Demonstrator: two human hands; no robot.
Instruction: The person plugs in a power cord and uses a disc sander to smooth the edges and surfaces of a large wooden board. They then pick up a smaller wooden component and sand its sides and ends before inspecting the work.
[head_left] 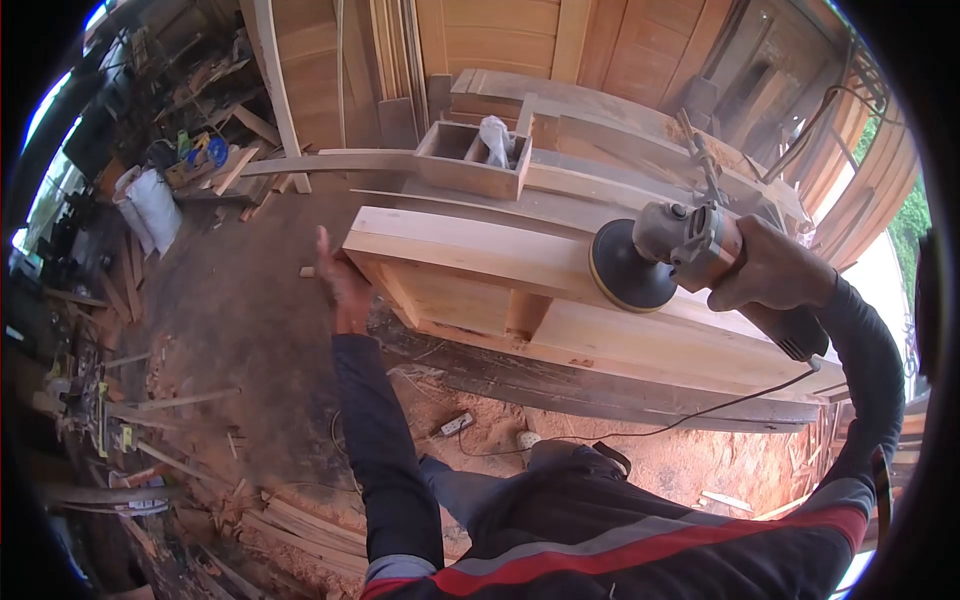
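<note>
My right hand (775, 265) is wrapped round the body of an angle sander (688, 240). Its round black pad (640, 275) stands on the upper edge of a pale wooden door panel (460, 238), overlapping the face side. The panel lies on edge across the bench, with recessed sections facing me. At the panel's left end, my left hand (347, 290) has its fingers stretched out, and the palm side seems to rest against the end; part of the thumb side is hidden.
Behind the panel sits a wooden tray box (465, 175) holding a crumpled white bag (496, 140). The sander's cord (690, 412) runs down across sawdust near a power strip (457, 425). Wooden doors (490, 40) lean at the back. Scrap strips (310, 540) litter the floor.
</note>
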